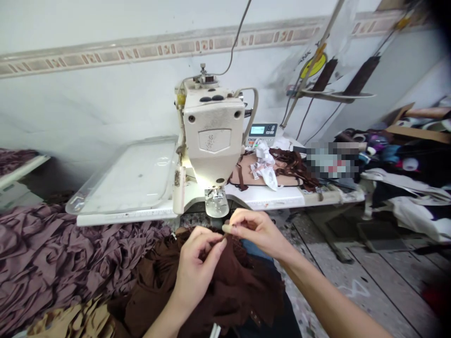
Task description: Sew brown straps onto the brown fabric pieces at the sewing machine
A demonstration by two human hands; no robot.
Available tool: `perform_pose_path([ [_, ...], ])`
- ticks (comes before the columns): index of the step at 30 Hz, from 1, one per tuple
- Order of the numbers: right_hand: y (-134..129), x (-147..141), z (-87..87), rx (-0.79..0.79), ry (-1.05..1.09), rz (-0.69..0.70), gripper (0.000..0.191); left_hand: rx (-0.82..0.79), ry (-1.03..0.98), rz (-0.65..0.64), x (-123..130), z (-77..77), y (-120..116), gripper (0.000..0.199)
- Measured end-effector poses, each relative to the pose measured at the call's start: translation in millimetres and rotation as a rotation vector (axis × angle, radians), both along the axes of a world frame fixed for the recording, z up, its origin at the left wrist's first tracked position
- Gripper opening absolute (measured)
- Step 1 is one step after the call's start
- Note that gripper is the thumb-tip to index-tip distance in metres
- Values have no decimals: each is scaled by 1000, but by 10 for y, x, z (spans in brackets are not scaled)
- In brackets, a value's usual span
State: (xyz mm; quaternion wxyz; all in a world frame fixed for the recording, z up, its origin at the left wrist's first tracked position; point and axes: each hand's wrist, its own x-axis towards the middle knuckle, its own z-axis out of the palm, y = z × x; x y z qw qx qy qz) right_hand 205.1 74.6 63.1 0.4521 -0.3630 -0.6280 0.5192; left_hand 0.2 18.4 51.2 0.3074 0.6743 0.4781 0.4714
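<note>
A dark brown knit garment [218, 291] lies bunched in my lap. My left hand [197, 263] pinches a gathered fold of it between thumb and fingers. My right hand [257, 230] grips the same upper edge a little further right. A small pale object [226, 228] shows at the right hand's fingertips, and I cannot tell what it is. Both hands are just in front of the white industrial sewing machine [213, 126], below its clear presser foot [216, 203]. Neither hand touches the machine.
A heap of mauve fabric [70, 253] lies to the left, with tan cloth [77, 321] below it. The white machine table [260, 197] carries a clear acrylic extension tray [130, 178], brown strips [292, 166] and white labels [264, 164]. Cluttered cloth [405, 188] sits at right, above a concrete floor [362, 291].
</note>
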Motion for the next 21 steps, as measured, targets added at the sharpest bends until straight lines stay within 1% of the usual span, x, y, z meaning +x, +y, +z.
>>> perform_pose_path([
  [1,68,-22,8,18,35,-60,30,78,32,46,-26,29,49,13],
  [2,137,-46,3,52,52,-123,31,177,86,79,-53,51,102,20],
  [3,205,-73,-13,95,49,-179,31,285,164,80,-80,64,159,29],
  [5,323,-128,-79,161,14,-257,31,478,370,-8,-125,69,272,43],
  [6,372,-154,-123,156,10,-277,31,538,477,-64,-139,61,321,47],
  [7,413,-178,-172,116,30,-290,32,574,570,-104,-145,49,362,49],
  [8,448,-201,-222,47,74,-300,33,593,644,-118,-141,32,392,50],
  [9,477,-221,-270,-38,138,-311,34,608,694,-102,-127,13,410,51],
  [11,522,-259,-349,-199,281,-351,40,632,751,-24,-67,-29,414,53],
  [13,549,-298,-402,-285,390,-414,47,623,798,80,25,-68,390,54],
  [15,543,-335,-440,-316,441,-454,48,583,847,182,125,-97,361,53],
  [17,490,-365,-486,-320,441,-470,44,557,873,242,206,-118,340,51],
  [19,391,-372,-554,-313,409,-465,42,543,865,252,248,-131,331,48],
  [21,265,-342,-647,-308,355,-423,45,523,844,233,245,-134,329,48],
])
